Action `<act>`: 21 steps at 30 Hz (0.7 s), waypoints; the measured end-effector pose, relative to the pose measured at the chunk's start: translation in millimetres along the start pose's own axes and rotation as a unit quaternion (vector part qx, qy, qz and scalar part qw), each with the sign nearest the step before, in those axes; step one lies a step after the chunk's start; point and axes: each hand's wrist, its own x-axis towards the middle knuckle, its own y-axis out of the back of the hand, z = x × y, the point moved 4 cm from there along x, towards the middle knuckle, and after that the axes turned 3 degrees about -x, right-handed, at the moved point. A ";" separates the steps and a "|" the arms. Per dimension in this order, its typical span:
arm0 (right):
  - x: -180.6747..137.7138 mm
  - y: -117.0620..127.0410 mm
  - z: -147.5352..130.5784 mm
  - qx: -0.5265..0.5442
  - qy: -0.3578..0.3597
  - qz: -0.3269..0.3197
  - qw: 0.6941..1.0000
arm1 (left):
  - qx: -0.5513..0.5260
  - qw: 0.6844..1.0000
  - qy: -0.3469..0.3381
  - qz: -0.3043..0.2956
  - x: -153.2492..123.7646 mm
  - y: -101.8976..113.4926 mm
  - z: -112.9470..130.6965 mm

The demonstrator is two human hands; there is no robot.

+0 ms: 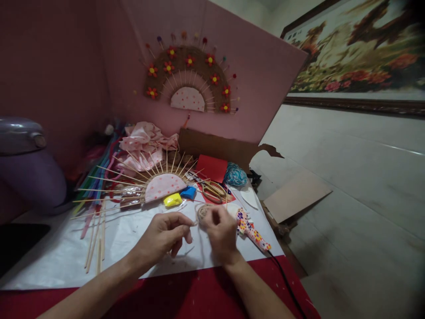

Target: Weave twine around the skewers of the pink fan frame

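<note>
Thumb and index finger of my left hand (pixel 171 232) pinch what looks like the end of a thin strand of twine. My right hand (pixel 221 230) is closed, apparently on the same twine; its fingertips are partly hidden. Between the hands, just behind the right fingers, lies a small ball of twine (pixel 202 213). Beyond them rests a half-round piece covered in dotted pink fabric (pixel 166 186), with thin wooden sticks (pixel 133 166) fanning out from its curved edge. Yellow (pixel 172 200) and blue (pixel 188 192) packets lie against its straight side.
A flowered glue gun (pixel 252 232) with a black cord lies right of my right hand. Scissors (pixel 212 191), a red sheet (pixel 212 167) and blue yarn (pixel 236 174) sit behind. Loose sticks (pixel 94 243) lie left. A finished flowered half-ring (pixel 189 60) hangs on the pink board.
</note>
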 end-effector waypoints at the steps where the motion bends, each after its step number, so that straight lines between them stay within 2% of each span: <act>1: 4.5 4.6 9.6 -0.004 -0.041 0.024 0.999 | -0.010 1.000 0.005 0.004 -0.1 1.3 0.7; 3: 9.2 13.0 20.9 0.009 -0.083 0.055 0.995 | -0.030 0.999 0.005 0.012 0.1 4.3 1.5; 6: 4.1 13.8 12.4 0.067 -0.050 -0.001 0.997 | -0.064 0.998 -0.004 0.012 0.7 6.9 1.2; 9: -11.4 7.0 -20.6 0.092 0.111 -0.097 0.985 | -0.083 0.996 -0.006 0.014 1.4 7.7 0.3; 12: -27.4 -0.4 -50.8 0.056 0.289 -0.182 0.938 | -0.093 0.996 -0.004 0.016 2.4 9.0 -0.6; 14: -33.4 -5.0 -59.0 0.032 0.338 -0.245 0.908 | -0.099 0.995 -0.008 0.019 3.5 11.1 -0.7; 16: -34.2 -4.7 -59.8 0.036 0.338 -0.255 0.905 | -0.099 0.995 -0.016 0.027 4.3 13.5 -0.4; 18: -30.8 0.8 -56.1 0.069 0.310 -0.198 0.927 | -0.086 0.996 -0.023 0.030 4.5 14.4 0.1; 21: -22.5 5.5 -43.0 0.102 0.204 -0.118 0.966 | -0.059 0.998 -0.019 0.009 3.3 10.5 0.0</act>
